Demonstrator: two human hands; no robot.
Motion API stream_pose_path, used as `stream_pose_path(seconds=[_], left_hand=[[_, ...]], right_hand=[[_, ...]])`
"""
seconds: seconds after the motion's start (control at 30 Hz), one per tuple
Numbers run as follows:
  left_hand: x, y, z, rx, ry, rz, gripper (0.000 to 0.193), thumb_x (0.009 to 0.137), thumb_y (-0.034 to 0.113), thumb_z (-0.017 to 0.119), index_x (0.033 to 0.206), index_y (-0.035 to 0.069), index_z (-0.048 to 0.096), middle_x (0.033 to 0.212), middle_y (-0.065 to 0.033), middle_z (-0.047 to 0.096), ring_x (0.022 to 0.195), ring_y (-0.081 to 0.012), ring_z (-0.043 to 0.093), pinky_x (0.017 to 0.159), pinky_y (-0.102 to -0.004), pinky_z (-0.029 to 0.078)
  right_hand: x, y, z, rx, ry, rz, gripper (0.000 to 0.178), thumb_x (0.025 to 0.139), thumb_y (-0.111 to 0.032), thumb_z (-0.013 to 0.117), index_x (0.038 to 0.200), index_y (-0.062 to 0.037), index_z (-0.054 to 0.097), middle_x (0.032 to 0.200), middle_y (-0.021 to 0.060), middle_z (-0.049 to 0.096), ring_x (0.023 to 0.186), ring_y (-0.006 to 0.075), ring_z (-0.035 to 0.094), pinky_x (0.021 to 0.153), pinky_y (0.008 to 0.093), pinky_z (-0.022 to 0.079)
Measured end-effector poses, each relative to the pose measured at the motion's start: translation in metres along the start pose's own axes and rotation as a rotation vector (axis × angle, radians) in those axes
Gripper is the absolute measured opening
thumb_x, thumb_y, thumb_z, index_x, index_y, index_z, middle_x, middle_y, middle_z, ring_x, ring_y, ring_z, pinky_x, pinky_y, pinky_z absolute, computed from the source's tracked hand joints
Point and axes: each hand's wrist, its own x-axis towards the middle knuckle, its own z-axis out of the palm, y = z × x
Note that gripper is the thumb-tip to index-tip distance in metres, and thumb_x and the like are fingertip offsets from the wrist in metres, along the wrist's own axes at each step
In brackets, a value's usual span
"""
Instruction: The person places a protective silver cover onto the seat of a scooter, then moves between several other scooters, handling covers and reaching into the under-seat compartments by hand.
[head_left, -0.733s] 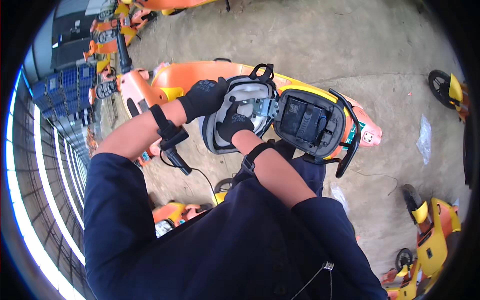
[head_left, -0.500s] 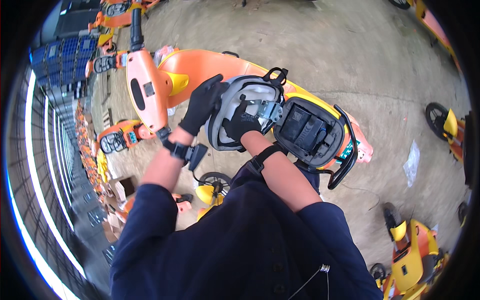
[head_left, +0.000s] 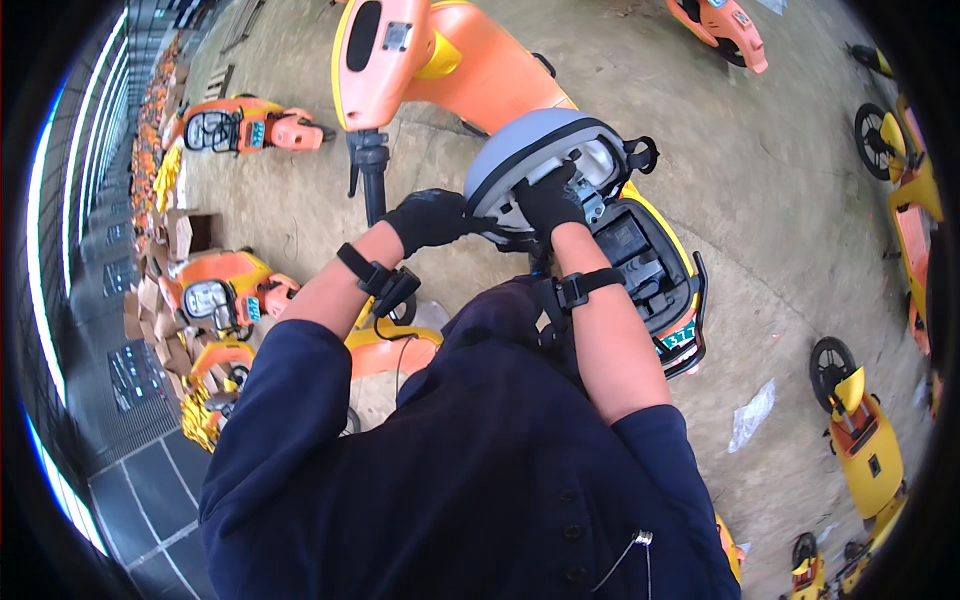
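Observation:
A grey scooter seat point(head_left: 525, 140) is flipped up, its hollow side with pale lining and black rim facing me. My left hand point(head_left: 430, 218), in a black glove, grips the near left edge of its rim. My right hand point(head_left: 552, 205), gloved too, reaches into the hollow with bent fingers; what they hold is hidden. Beside them a metal hinge bracket point(head_left: 592, 207) sits between the seat and the open dark compartment point(head_left: 640, 262), which has black parts inside. A black loop point(head_left: 642, 155) sticks out at the seat's far right end.
The orange and yellow scooter's front point(head_left: 380, 60) and black handlebar grip point(head_left: 370, 185) stand ahead to the left. A yellow scooter point(head_left: 868, 450) is on the right, other scooters point(head_left: 215, 290) on the left. Clear plastic wrap point(head_left: 750, 415) lies on the concrete floor.
My view has turned, shifting the scooter up and rightward. The seat's grey outer side now shows more. My left hand has moved from the seat's far left side to its near rim.

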Motion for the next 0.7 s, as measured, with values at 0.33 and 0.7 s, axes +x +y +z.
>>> stream_pose_path(seconds=[0.33, 0.7], left_hand=[[0.026, -0.044, 0.023, -0.231, -0.078, 0.26, 0.029, 0.074, 0.035, 0.059, 0.081, 0.008, 0.064, 0.059, -0.0069, 0.058, 0.051, -0.0172, 0.055, 0.051, -0.0295, 0.043], [0.012, -0.038, 0.133, -0.544, 0.179, -0.052, 0.053, 0.068, 0.056, 0.057, 0.084, 0.005, 0.058, 0.076, -0.0154, 0.06, 0.077, -0.0286, 0.058, 0.068, -0.0354, 0.044]], right_hand=[[0.044, 0.045, 0.012, 0.015, 0.136, -0.187, 0.091, 0.071, -0.037, 0.058, 0.122, 0.0117, 0.001, 0.119, 0.025, 0.041, 0.107, 0.0362, 0.045, 0.089, 0.0366, 0.038], [0.035, 0.046, -0.008, -0.903, -0.076, -0.613, 0.07, 0.07, -0.019, 0.06, 0.123, -0.0022, 0.018, 0.106, 0.0133, 0.051, 0.102, 0.0288, 0.043, 0.088, 0.0417, 0.033]])
